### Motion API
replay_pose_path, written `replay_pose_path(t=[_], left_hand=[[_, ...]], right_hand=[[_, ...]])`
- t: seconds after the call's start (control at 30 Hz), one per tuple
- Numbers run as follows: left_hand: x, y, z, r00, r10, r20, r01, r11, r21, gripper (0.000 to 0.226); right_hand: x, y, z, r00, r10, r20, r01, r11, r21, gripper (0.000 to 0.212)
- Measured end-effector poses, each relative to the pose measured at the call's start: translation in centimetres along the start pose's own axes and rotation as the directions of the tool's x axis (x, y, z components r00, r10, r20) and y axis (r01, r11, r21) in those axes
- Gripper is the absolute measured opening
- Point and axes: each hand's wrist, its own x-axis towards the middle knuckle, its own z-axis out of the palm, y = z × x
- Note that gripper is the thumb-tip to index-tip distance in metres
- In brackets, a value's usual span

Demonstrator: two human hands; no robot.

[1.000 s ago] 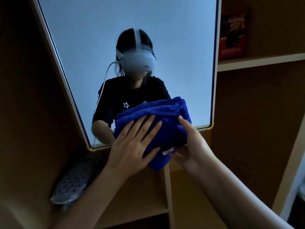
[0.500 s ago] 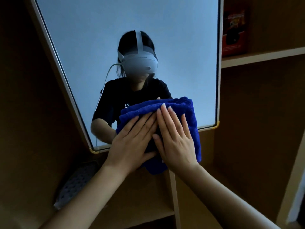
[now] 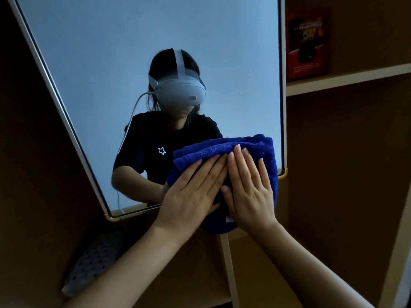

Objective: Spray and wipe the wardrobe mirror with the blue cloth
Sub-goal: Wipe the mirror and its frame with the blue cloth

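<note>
Both hands, left hand (image 3: pixel 193 192) and right hand (image 3: pixel 249 192), flat, fingers straight, on blue cloth (image 3: pixel 251 145) against mirror (image 3: pixel 155 41).

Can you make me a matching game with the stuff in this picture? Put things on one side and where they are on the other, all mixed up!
Things:
1. folded blue fleece cloth
2. red and black cardboard box
3. grey dotted pad
4. left hand

Places:
A. standing on the wooden shelf to the right of the mirror
B. pressed against the lower right corner of the white-framed wardrobe mirror
C. lying flat on the cloth, beside the right hand
D. leaning in the dark compartment below the mirror's lower left corner

Pairs: 1-B, 2-A, 3-D, 4-C
</note>
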Motion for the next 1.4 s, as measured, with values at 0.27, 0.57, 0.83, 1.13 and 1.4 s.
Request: replay_pose_path(t=[0.27,0.57,0.83,1.13,1.4], left_hand=[[3.2,2.6,0.1,0.993,0.049,-0.103,-0.05,0.999,-0.006,0.068],[3.4,3.2,0.4,0.992,0.037,-0.121,-0.039,0.999,-0.013,0.07],[2.8,2.4,-0.1,0.996,0.058,-0.071,-0.063,0.995,-0.074,0.066],[0.8,1.1,-0.6,0.986,0.115,-0.122,-0.131,0.983,-0.131,0.057],[0.1,0.7,-0.3,0.987,0.101,-0.122,-0.12,0.98,-0.16,0.047]], right_hand=[[-1.4,2.7,-0.3,0.989,0.146,-0.008,-0.146,0.989,0.018,0.057],[-1.9,-2.9,-3.1,0.516,0.856,0.046,-0.773,0.441,0.455,0.076],[3.0,-3.4,-4.9,-0.052,0.795,0.604,-0.573,-0.519,0.634,0.077],[4.2,-5.9,-4.7,-0.209,0.75,0.627,-0.441,-0.645,0.624,0.046],[4.3,-6.0,-5.2,-0.231,0.706,0.67,-0.444,-0.689,0.573,0.038]])
